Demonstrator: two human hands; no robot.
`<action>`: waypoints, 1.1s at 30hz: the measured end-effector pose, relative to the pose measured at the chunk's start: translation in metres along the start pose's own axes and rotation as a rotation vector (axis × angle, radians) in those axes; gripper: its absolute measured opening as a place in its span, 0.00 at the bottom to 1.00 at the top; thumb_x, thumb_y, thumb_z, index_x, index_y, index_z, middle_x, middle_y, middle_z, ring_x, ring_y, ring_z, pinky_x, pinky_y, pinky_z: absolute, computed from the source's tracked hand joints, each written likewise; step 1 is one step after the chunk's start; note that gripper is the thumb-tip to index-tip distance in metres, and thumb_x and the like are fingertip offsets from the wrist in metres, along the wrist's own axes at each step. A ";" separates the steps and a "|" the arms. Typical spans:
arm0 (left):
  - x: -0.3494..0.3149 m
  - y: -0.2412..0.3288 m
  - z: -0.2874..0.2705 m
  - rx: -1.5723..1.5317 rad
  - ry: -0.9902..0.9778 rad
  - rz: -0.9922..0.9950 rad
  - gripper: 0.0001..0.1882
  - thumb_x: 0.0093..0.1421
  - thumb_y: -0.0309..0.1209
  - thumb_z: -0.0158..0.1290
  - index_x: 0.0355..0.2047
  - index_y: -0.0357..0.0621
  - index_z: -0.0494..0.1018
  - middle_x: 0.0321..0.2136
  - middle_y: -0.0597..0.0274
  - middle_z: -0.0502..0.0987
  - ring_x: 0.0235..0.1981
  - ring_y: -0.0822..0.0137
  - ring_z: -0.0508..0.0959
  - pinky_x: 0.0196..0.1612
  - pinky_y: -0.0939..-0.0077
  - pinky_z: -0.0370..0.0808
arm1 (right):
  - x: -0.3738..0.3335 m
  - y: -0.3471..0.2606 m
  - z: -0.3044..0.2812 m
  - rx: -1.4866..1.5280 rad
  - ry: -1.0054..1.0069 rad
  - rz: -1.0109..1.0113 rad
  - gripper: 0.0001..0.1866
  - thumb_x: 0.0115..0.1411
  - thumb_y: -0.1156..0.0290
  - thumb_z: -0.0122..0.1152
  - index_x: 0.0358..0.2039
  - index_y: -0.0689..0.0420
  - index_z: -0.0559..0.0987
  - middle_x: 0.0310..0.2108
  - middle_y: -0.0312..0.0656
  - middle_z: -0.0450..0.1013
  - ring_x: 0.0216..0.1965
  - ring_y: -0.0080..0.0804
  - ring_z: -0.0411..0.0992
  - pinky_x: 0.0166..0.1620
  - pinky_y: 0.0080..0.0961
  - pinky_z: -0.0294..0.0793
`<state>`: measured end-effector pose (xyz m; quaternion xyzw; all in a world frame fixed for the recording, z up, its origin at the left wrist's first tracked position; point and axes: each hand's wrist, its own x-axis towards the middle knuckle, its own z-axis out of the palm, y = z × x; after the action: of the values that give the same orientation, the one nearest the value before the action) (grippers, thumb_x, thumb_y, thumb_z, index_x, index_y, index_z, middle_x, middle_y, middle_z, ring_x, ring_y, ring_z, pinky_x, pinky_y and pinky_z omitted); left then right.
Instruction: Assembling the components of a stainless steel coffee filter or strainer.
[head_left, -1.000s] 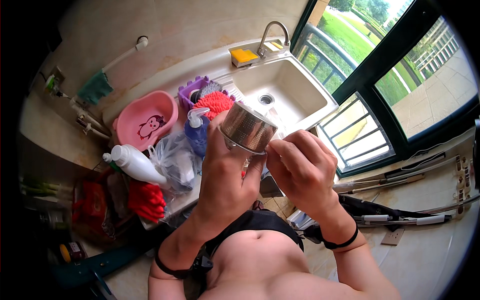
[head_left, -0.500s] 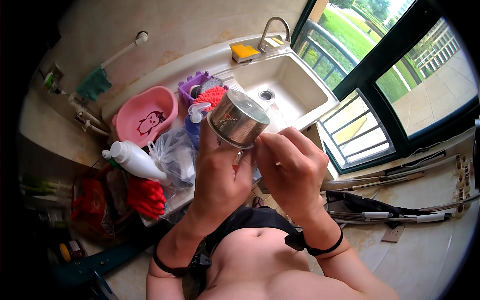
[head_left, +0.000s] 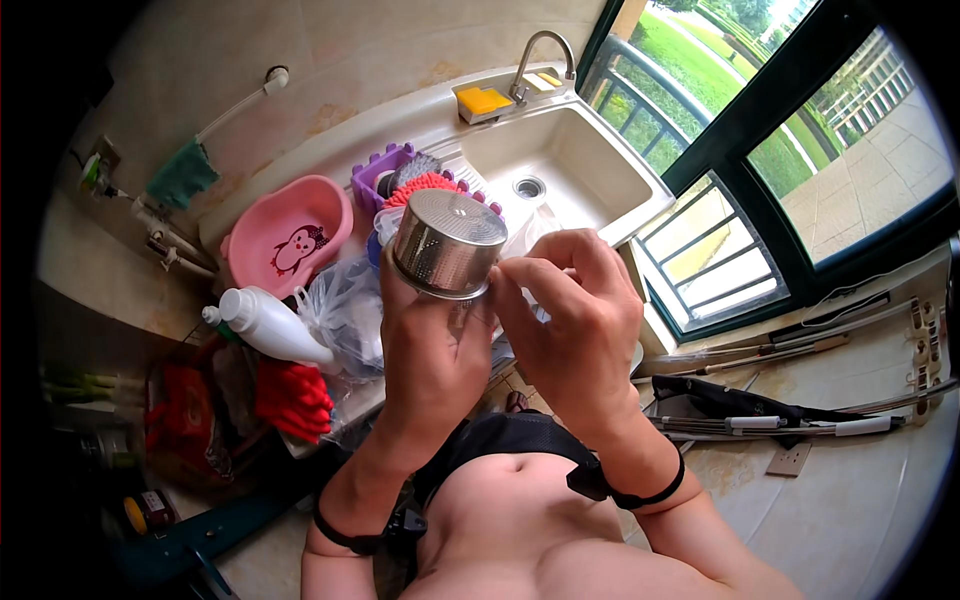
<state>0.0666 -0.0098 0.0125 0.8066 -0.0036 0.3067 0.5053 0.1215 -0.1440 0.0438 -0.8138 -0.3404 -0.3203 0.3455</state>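
Note:
A metal strainer basket (head_left: 450, 250) with tiny holes in its wall and base is held up in front of me, base upward and slightly tilted. My left hand (head_left: 435, 360) grips it from below, fingers wrapped around its lower side near the rim. At the basket's right edge, my right hand (head_left: 575, 325) is closed in a pinch, thumb and forefinger touching the rim. What lies between those fingertips, if anything, is hidden.
Beyond the basket is a white sink (head_left: 580, 140) with a faucet (head_left: 525, 65) and yellow sponge (head_left: 484, 101). To the left stand a pink basin (head_left: 270, 215), purple basket (head_left: 368, 178), white bottle (head_left: 275, 322) and clear plastic bag (head_left: 350, 310). Mop poles (head_left: 770, 430) lean at right.
Both hands have shifted slightly left together with the strainer basket. The basket has tipped, so its base faces more upward. The right fingertips stay at its rim.

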 end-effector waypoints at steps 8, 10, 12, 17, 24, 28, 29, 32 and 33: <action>-0.002 -0.001 -0.003 0.127 -0.008 0.056 0.18 0.63 0.18 0.61 0.53 0.37 0.81 0.58 0.45 0.73 0.58 0.48 0.76 0.57 0.62 0.76 | 0.002 0.002 0.002 0.043 -0.057 -0.038 0.07 0.57 0.77 0.70 0.36 0.57 0.81 0.33 0.44 0.76 0.36 0.47 0.76 0.40 0.41 0.77; -0.003 -0.003 -0.003 0.093 0.008 0.066 0.18 0.63 0.18 0.61 0.54 0.37 0.81 0.58 0.44 0.73 0.59 0.47 0.76 0.60 0.59 0.74 | 0.004 0.003 0.000 0.045 -0.067 -0.045 0.09 0.55 0.78 0.72 0.36 0.57 0.81 0.32 0.43 0.77 0.35 0.46 0.77 0.39 0.40 0.78; -0.003 -0.005 -0.002 0.110 0.020 0.093 0.18 0.63 0.18 0.61 0.54 0.36 0.81 0.58 0.43 0.73 0.59 0.46 0.75 0.61 0.58 0.73 | 0.004 0.003 -0.001 0.043 -0.077 -0.052 0.10 0.54 0.79 0.73 0.35 0.57 0.81 0.31 0.43 0.78 0.34 0.46 0.78 0.37 0.38 0.78; -0.005 -0.010 -0.002 0.174 0.025 0.186 0.19 0.61 0.18 0.61 0.54 0.37 0.81 0.58 0.38 0.71 0.61 0.38 0.73 0.63 0.50 0.71 | 0.002 -0.002 0.000 0.030 -0.143 -0.049 0.09 0.56 0.78 0.68 0.37 0.59 0.79 0.32 0.44 0.74 0.35 0.47 0.75 0.40 0.43 0.76; -0.012 -0.015 0.003 0.239 0.080 0.173 0.20 0.59 0.22 0.63 0.53 0.37 0.80 0.59 0.37 0.71 0.64 0.35 0.70 0.66 0.44 0.67 | -0.001 -0.011 0.006 0.061 -0.106 0.012 0.09 0.53 0.79 0.69 0.34 0.59 0.78 0.30 0.46 0.76 0.33 0.50 0.76 0.37 0.42 0.76; -0.012 -0.012 0.005 0.283 0.117 0.232 0.21 0.63 0.23 0.63 0.57 0.34 0.78 0.58 0.43 0.74 0.62 0.43 0.73 0.66 0.51 0.67 | -0.002 -0.014 0.006 0.090 -0.118 0.097 0.06 0.54 0.79 0.67 0.32 0.60 0.78 0.28 0.46 0.75 0.29 0.50 0.75 0.34 0.40 0.75; -0.012 -0.013 0.005 0.283 0.116 0.231 0.21 0.63 0.23 0.63 0.57 0.34 0.78 0.58 0.43 0.74 0.62 0.43 0.73 0.66 0.51 0.67 | -0.002 -0.015 0.006 0.094 -0.149 0.154 0.05 0.55 0.79 0.67 0.31 0.61 0.78 0.28 0.47 0.75 0.28 0.49 0.75 0.33 0.40 0.75; -0.012 -0.015 0.009 0.270 0.139 0.254 0.23 0.63 0.24 0.63 0.59 0.33 0.76 0.59 0.43 0.73 0.63 0.44 0.72 0.67 0.52 0.67 | -0.005 -0.015 0.009 0.166 -0.130 0.232 0.04 0.56 0.78 0.66 0.29 0.61 0.78 0.27 0.47 0.74 0.27 0.47 0.75 0.32 0.38 0.75; -0.014 -0.016 0.012 0.239 0.156 0.218 0.24 0.61 0.26 0.65 0.57 0.35 0.77 0.61 0.41 0.71 0.65 0.40 0.70 0.67 0.48 0.65 | -0.006 -0.017 0.010 0.166 -0.130 0.236 0.04 0.56 0.78 0.66 0.29 0.61 0.78 0.27 0.47 0.74 0.27 0.47 0.75 0.32 0.38 0.75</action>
<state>0.0664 -0.0159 -0.0111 0.8295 -0.0154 0.4196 0.3682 0.1081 -0.1293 0.0394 -0.8357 -0.2895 -0.1950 0.4240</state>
